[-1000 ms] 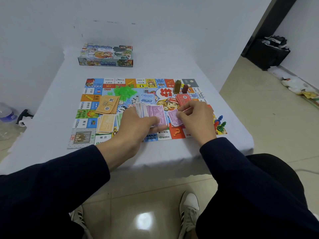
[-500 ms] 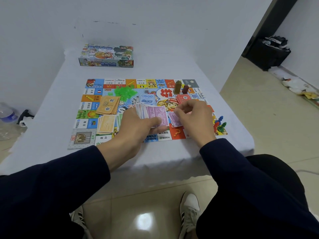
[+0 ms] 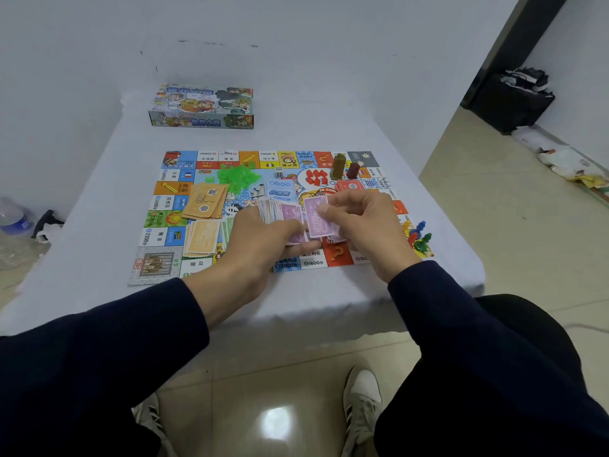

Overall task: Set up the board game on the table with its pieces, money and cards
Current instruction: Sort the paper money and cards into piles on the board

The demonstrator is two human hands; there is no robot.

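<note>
- A fanned wad of notes (image 3: 280, 214) is gripped in the left hand (image 3: 260, 240) — spread so each can be told apart.
- One purple note (image 3: 318, 219) is pinched by the right hand (image 3: 365, 225), apparently for dealing out.
- Both are held over the board (image 3: 171, 222), beside sorted orange piles (image 3: 206, 201).

left hand (image 3: 260, 239) fanning notes (image 3: 280, 214), right hand (image 3: 365, 222) pinching one

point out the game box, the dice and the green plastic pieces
game box (image 3: 201, 106), head view, on its printed lid
dice (image 3: 278, 172), head view, on the white cubes on the board
green plastic pieces (image 3: 238, 178), head view, middle of the heap
</note>
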